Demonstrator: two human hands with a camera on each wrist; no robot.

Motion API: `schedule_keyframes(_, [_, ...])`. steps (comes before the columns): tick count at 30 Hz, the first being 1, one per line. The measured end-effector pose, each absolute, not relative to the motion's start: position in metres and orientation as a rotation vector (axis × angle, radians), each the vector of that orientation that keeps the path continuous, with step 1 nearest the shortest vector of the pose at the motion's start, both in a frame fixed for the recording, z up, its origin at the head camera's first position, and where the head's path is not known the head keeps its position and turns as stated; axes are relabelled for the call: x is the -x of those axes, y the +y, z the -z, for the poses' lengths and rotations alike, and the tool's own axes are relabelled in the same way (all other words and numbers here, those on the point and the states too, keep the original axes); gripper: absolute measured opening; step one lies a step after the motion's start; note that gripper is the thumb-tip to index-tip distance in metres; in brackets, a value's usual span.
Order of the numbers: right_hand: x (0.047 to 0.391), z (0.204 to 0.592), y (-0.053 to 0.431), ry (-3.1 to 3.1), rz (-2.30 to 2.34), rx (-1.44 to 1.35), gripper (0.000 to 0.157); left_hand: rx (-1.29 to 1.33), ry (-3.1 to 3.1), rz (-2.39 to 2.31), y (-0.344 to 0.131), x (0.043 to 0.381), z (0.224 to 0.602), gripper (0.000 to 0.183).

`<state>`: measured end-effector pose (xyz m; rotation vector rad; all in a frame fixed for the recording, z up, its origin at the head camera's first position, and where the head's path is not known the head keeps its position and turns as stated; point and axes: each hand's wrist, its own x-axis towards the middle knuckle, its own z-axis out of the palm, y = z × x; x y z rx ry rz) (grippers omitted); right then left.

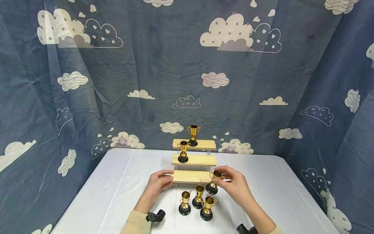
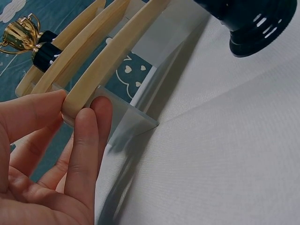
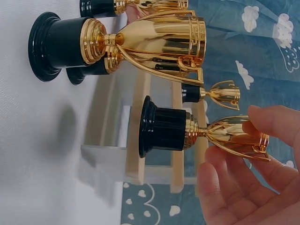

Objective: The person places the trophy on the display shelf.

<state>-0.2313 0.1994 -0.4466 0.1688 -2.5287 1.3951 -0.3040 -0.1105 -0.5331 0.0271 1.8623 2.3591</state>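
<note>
A tiered stand has three pale wooden shelves; its lowest shelf (image 1: 190, 176) faces me. My left hand (image 1: 157, 182) pinches the left end of that shelf, thumb and fingertips round the wood (image 2: 101, 72). At the right end, my right hand (image 1: 235, 183) holds a small gold trophy cup (image 3: 162, 129) by its bowl, with thumb and fingers on either side. The cup's black base overlaps the lowest shelf in the right wrist view. One trophy (image 1: 193, 134) stands on the top shelf and another (image 1: 183, 150) on the middle one, both left of centre.
Three more gold trophies stand on the white table (image 1: 122, 195) before the stand: a left one (image 1: 185, 202), a middle one (image 1: 199, 195) and a front right one (image 1: 207, 207). Behind hangs a blue cloud-print cloth (image 1: 163, 71), which also runs along both sides.
</note>
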Motion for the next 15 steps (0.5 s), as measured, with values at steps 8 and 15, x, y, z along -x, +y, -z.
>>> schedule_keyframes(8, [0.2334, 0.4421, 0.1986, -2.518, -1.408, -0.185, 0.038, -0.013, 1.863, -2.36, -0.1108, 0.3046, 0.5328, 0.037])
schedule_keyframes(15, [0.2356, 0.439, 0.1975, -2.503, -1.405, -0.195, 0.036, -0.02, 1.867, -2.356, -0.1107, 0.3032, 0.5326, 0.038])
